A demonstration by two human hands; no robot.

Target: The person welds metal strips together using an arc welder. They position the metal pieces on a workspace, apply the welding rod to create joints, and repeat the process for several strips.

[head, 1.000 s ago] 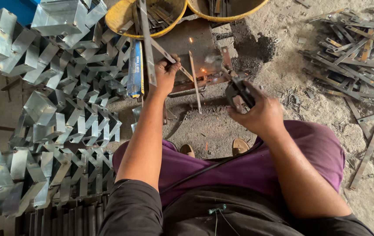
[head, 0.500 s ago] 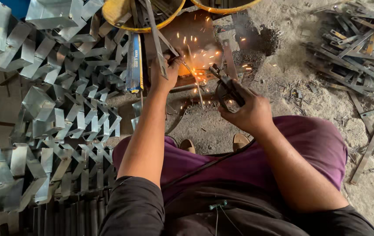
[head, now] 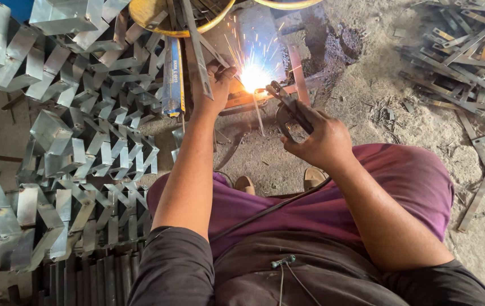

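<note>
My right hand (head: pixel 317 137) grips a dark welding electrode holder (head: pixel 289 109) whose tip meets a bright white arc (head: pixel 253 76) with sparks flying up. My left hand (head: pixel 214 85) is closed on a flat metal strip (head: pixel 197 48) that leans up and away, right beside the arc. The arc sits on a small metal work plate (head: pixel 265 34) on the ground between my knees. A black cable (head: pixel 270 207) runs from the holder across my purple trousers.
A large pile of zigzag-bent galvanised strips (head: pixel 78 141) fills the left side. A blue packet of rods (head: pixel 171 73) lies beside it. A yellow-rimmed basin (head: pixel 163 25) stands at the top. Loose flat metal strips (head: pixel 463 51) lie on the dusty floor at the right.
The arc has grown from a faint glow to a bright flash with sparks. My right hand has brought the holder's tip closer to the joint; my left hand holds its grip on the strip.
</note>
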